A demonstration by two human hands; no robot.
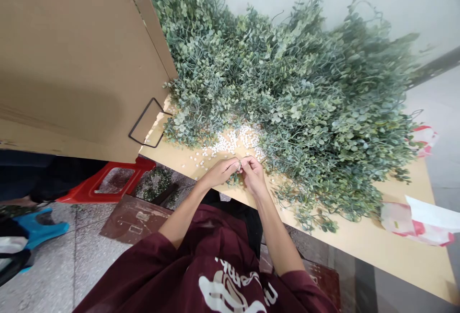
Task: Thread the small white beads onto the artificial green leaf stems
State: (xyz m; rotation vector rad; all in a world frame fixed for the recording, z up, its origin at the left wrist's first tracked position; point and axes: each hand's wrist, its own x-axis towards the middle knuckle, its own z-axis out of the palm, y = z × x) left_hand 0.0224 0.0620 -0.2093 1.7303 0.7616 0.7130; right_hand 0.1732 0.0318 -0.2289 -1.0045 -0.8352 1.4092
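Note:
My left hand (222,171) and my right hand (253,174) meet at the near edge of a light wooden table (377,246). Both are closed in a pinch on a small green leafy sprig (235,179) held between them. Just beyond the fingers lies a scatter of small white beads (230,143) on the tabletop. A large heap of artificial green foliage (298,92) covers the table behind and to the right of my hands.
A big cardboard box (72,54) stands at the left, with a black wire loop (149,123) at its corner. A red plastic stool (108,183) and a blue object (36,229) sit on the floor at left. Red-and-white bags (417,222) lie at the table's right.

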